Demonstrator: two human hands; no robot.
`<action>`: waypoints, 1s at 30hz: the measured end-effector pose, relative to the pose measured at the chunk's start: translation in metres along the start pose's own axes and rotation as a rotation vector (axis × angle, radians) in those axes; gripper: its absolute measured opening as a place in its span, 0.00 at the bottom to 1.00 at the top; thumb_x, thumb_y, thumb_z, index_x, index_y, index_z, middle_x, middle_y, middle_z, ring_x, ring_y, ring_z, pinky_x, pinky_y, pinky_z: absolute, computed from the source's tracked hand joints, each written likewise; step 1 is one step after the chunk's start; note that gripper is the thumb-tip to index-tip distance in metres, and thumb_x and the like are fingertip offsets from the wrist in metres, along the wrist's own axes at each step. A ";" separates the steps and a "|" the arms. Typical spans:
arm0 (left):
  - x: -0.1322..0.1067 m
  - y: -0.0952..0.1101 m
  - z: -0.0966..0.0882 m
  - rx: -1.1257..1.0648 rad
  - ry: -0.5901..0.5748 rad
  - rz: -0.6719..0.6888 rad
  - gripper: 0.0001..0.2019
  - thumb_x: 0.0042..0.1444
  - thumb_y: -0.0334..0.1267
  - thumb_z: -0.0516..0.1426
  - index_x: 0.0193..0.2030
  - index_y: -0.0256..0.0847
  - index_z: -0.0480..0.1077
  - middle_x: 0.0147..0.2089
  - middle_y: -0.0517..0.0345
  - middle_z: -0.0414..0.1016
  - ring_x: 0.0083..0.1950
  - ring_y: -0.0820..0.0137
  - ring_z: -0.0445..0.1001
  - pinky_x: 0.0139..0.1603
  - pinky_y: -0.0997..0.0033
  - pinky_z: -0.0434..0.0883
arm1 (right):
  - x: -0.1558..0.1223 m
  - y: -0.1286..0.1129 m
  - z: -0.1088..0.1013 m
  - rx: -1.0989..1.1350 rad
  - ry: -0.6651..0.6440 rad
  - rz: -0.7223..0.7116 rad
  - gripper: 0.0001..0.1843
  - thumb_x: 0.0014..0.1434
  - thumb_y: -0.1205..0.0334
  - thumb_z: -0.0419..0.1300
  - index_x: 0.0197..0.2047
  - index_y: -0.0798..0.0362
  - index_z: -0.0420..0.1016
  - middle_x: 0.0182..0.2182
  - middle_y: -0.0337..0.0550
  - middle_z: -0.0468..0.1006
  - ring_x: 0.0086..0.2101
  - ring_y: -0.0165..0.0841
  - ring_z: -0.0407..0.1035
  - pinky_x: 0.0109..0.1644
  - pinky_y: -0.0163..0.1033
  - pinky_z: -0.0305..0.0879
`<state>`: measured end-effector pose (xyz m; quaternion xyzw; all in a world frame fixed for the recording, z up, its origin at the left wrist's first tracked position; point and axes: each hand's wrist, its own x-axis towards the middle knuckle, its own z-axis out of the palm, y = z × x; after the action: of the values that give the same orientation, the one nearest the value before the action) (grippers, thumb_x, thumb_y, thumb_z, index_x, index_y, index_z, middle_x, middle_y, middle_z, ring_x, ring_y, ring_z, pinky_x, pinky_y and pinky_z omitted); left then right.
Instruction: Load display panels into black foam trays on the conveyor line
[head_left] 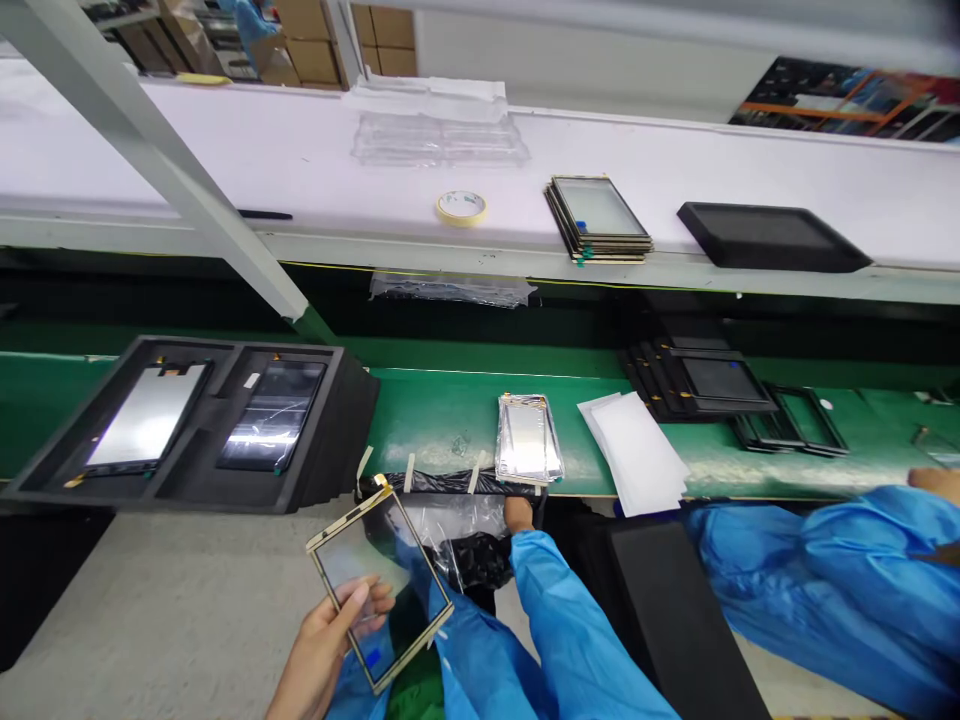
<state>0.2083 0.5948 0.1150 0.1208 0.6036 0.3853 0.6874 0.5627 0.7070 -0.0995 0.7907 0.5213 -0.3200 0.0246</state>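
Note:
My left hand (349,620) pinches a clear touch-screen glass panel (409,590) with a pale border, gold flex tail and small blue tab. The panel is tilted in front of my body, thumb on the near face and fingers behind the glass. My right hand (518,513) is at the bench edge, by the mouth of a black bag (476,560) fixed there with tape strips and holding clear plastic film. Its fingers are mostly hidden, so I cannot see whether they hold anything. Just beyond it lies a small stack of shiny, film-covered panels (529,440).
To the left, a black foam tray (176,490) holds two display screens. White sheets (637,455), black framed screens (712,380) and a co-worker's blue sleeve (847,570) are to the right. The upper shelf carries a tape roll (461,207), stacked glass panels (600,210) and a black tray (772,237).

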 end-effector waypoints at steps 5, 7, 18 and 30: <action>-0.001 0.012 0.028 -0.004 -0.085 0.044 0.30 0.36 0.53 0.76 0.42 0.34 0.80 0.42 0.42 0.85 0.41 0.57 0.84 0.43 0.62 0.79 | -0.029 0.005 -0.016 0.009 -0.010 0.054 0.21 0.64 0.77 0.52 0.56 0.59 0.77 0.55 0.62 0.76 0.56 0.47 0.73 0.60 0.46 0.67; -0.001 0.015 0.038 -0.004 -0.121 0.066 0.30 0.37 0.53 0.76 0.43 0.34 0.80 0.42 0.41 0.85 0.41 0.57 0.84 0.42 0.63 0.79 | -0.045 0.002 -0.024 0.037 0.021 0.082 0.22 0.64 0.75 0.51 0.59 0.61 0.75 0.57 0.70 0.73 0.56 0.50 0.74 0.59 0.51 0.67; -0.003 0.017 0.102 0.040 -0.367 0.165 0.27 0.43 0.53 0.73 0.42 0.35 0.78 0.38 0.46 0.85 0.36 0.63 0.83 0.37 0.69 0.77 | -0.198 -0.061 -0.103 1.132 -0.067 -0.442 0.37 0.61 0.30 0.56 0.64 0.45 0.66 0.33 0.41 0.78 0.29 0.35 0.74 0.33 0.41 0.71; -0.035 0.028 0.159 -0.018 -0.599 0.212 0.31 0.52 0.56 0.68 0.58 0.40 0.74 0.55 0.40 0.80 0.44 0.58 0.83 0.39 0.64 0.77 | -0.208 -0.054 -0.278 0.926 0.478 -0.571 0.31 0.63 0.48 0.57 0.66 0.51 0.66 0.30 0.39 0.75 0.26 0.32 0.67 0.29 0.38 0.66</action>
<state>0.3447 0.6378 0.1971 0.2849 0.3550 0.4075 0.7917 0.5987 0.6670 0.2477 0.5977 0.5108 -0.3212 -0.5279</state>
